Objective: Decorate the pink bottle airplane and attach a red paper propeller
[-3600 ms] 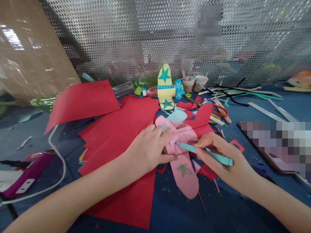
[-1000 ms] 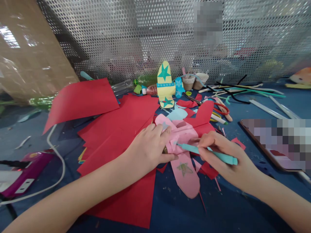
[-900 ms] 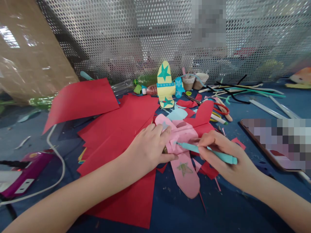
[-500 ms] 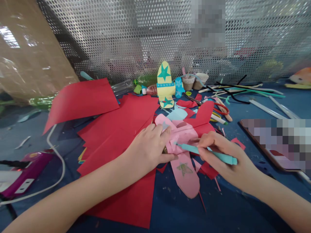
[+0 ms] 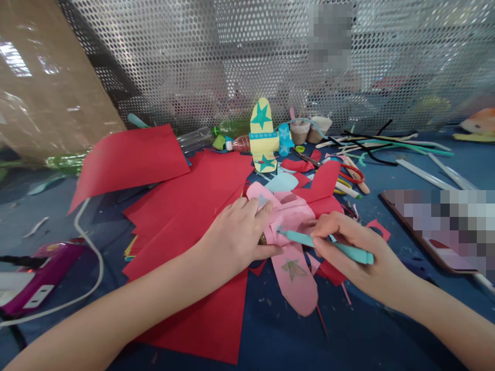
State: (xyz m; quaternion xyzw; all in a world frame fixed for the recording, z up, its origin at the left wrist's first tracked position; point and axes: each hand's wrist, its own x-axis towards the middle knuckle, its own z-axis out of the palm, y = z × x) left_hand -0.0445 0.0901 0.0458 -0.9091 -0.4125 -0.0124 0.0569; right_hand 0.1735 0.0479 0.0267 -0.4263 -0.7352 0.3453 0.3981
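Note:
My left hand (image 5: 236, 238) is closed round the body of a pink paper airplane (image 5: 296, 275), thumb and fingers pinching its folded middle; a brownish bit of what it wraps shows by the thumb. My right hand (image 5: 356, 257) grips a teal craft pen-knife (image 5: 328, 243) like a pencil. Its tip touches the pink paper right beside my left thumb. A pink wing with a dull green star points toward me.
Red paper sheets (image 5: 181, 206) spread under and left of my hands on the blue table (image 5: 386, 330). A yellow paper airplane with teal stars (image 5: 263, 135) stands behind, with small cups, bottles, red-handled scissors (image 5: 350, 174) and straws. A purple device with a white cable (image 5: 34, 278) lies far left.
My right hand and the teal tool have shifted slightly toward the left along the pink paper. My left hand keeps the same hold.

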